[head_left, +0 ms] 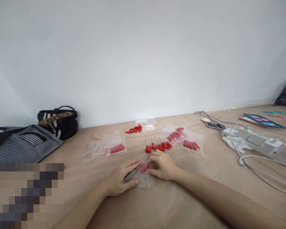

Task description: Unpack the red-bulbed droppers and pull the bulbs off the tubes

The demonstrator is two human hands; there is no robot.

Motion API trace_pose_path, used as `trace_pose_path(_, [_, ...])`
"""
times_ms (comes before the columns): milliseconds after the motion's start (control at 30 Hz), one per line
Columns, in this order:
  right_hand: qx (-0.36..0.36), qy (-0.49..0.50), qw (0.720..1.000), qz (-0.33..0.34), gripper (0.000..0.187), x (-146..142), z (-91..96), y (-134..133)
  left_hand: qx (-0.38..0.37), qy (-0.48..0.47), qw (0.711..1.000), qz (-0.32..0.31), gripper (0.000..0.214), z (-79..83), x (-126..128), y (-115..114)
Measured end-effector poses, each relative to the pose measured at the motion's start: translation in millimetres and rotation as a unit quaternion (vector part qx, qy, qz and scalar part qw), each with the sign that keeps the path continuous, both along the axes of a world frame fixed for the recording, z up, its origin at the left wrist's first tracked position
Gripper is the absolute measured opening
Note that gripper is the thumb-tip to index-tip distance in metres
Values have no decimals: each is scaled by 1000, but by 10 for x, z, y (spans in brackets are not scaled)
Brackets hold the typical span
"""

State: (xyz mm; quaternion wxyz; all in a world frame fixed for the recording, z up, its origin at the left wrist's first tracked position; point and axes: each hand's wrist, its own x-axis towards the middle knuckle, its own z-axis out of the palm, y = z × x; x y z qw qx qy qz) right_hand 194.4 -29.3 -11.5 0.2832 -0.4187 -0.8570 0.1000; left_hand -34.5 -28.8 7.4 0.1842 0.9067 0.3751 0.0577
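Observation:
My left hand (120, 179) and my right hand (163, 165) rest on a small clear zip bag (143, 176) that lies flat on the tan table (181, 203). Red-capped droppers show inside the bag. My left fingers lie over its left side, my right fingers pinch its upper right edge. Just beyond my right hand lies a loose row of red-capped droppers (158, 144). Filled clear bags (192, 143) (115, 148) (173, 133) lie to either side.
Loose red caps (134, 129) and an empty bag (146, 124) lie near the white wall. A striped bag (21, 143) and a black pouch (58, 122) sit at left. A power strip with white chargers (259, 140) and cables occupies the right.

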Motion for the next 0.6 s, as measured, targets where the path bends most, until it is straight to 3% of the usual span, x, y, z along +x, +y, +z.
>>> trace_pose_path(167, [2, 46, 994, 96, 12, -36, -87, 14, -2, -2, 1000, 14, 62, 3, 8, -16])
trace_pose_path(233, [-2, 52, 995, 80, 12, -43, -98, -3, 2, -9, 1000, 16, 62, -16, 2, -8])
trace_pose_path(400, [5, 20, 999, 36, 38, -55, -30, -102, 13, -37, 999, -11, 57, -51, -10, 24])
trace_pose_path(600, [-10, -33, 998, 60, 28, -64, 45, -160, 7, -23, 1000, -7, 64, -50, -7, 11])
